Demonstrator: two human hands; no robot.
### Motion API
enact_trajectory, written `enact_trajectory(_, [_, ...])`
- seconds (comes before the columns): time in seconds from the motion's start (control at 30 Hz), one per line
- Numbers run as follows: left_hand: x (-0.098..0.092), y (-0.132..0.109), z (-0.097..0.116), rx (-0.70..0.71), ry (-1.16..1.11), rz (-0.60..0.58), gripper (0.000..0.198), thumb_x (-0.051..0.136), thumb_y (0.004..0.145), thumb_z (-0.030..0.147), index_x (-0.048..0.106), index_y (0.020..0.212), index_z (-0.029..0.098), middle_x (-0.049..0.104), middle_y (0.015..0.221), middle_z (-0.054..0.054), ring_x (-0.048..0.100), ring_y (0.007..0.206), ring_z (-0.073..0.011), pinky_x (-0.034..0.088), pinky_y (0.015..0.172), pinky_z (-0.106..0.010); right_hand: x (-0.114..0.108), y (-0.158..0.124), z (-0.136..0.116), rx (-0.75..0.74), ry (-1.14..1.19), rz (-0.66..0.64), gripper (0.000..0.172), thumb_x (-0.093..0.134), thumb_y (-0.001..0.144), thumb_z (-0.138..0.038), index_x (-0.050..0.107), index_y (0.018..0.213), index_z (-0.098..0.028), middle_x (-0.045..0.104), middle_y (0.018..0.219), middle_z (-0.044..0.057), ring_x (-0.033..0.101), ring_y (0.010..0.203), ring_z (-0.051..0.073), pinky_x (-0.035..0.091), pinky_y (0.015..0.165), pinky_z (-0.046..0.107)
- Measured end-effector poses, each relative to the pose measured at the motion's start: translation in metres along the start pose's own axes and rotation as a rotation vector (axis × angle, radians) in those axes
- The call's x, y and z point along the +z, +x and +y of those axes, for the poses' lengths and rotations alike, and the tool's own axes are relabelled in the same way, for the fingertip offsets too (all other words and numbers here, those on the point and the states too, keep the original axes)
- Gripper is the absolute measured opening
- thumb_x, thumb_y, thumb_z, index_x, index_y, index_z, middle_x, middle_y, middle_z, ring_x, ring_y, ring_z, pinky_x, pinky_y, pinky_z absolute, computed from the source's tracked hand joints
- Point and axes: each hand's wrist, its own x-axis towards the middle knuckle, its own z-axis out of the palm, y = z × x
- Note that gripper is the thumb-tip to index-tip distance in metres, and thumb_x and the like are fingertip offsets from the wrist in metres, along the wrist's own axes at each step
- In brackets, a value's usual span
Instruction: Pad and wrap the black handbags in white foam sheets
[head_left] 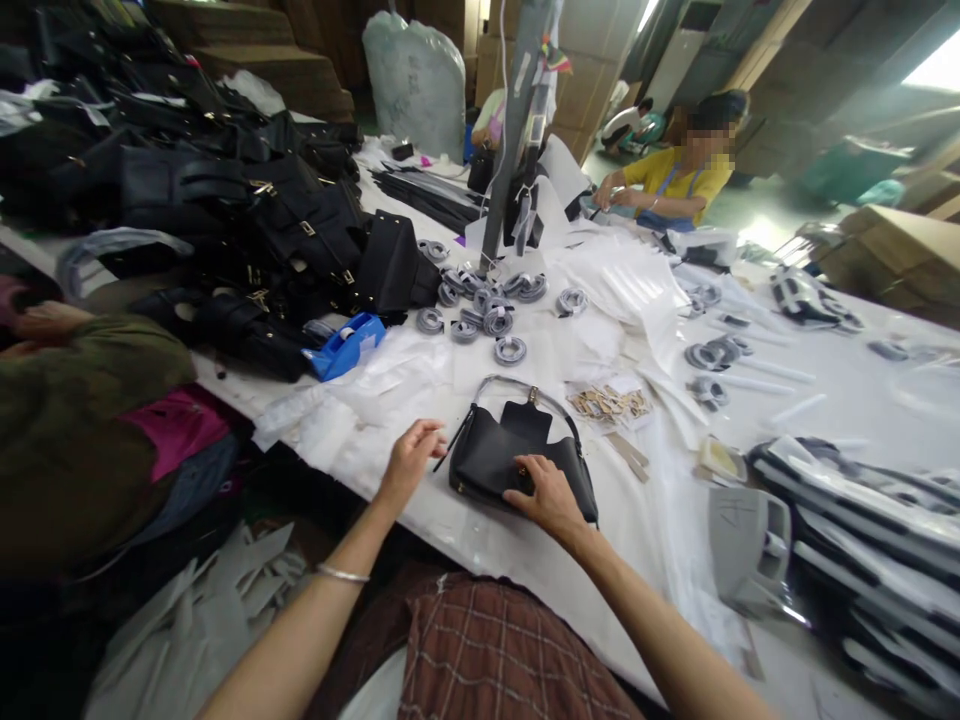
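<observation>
A black handbag (487, 450) lies on the white table (480, 535) in front of me, its flap folded back and its strap looped toward the far side. My right hand (551, 492) rests on the bag's front near a small metal fitting, fingers bent and a little apart. Just left of the bag is my left hand (411, 462), thumb and fingers drawn together beside a thin dark strap end; whether they grip it is too small to tell. Beyond the bag sits a wrapped strap coil (510, 350). Small tan pieces (611, 402) lie to its right.
Black bags (300, 220) are heaped at the back left, near a blue tape dispenser (346, 346). A grey post (510, 130) rises behind several coils. Wrapped items (885, 540) and a grey dispenser (750, 545) stand right. People sit at left and back right.
</observation>
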Motion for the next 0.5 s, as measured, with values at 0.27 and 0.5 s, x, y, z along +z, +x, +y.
enact_trajectory(0.27, [-0.127, -0.150, -0.127, -0.520, 0.730, 0.033, 0.030, 0.034, 0.093, 0.020, 0.063, 0.102, 0.022, 0.066, 0.117, -0.006, 0.063, 0.104, -0.0217, 0.047, 0.089, -0.033, 0.013, -0.002, -0.012, -0.178, -0.330, -0.030, 0.028, 0.056, 0.087, -0.023, 0.063, 0.114, -0.023, 0.067, 0.121, 0.011, 0.053, 0.123, 0.030, 0.041, 0.098, 0.042])
enact_trajectory(0.5, [-0.104, -0.206, -0.141, -0.839, 0.771, -0.234, 0.045, 0.031, 0.098, 0.040, 0.067, 0.110, 0.015, 0.068, 0.113, -0.015, 0.064, 0.106, -0.0328, 0.048, 0.086, -0.042, -0.062, 0.063, -0.023, 0.053, -0.185, -0.320, 0.013, 0.060, 0.082, -0.033, 0.066, 0.088, -0.022, 0.066, 0.075, 0.000, 0.061, 0.073, 0.017, 0.039, 0.063, 0.026])
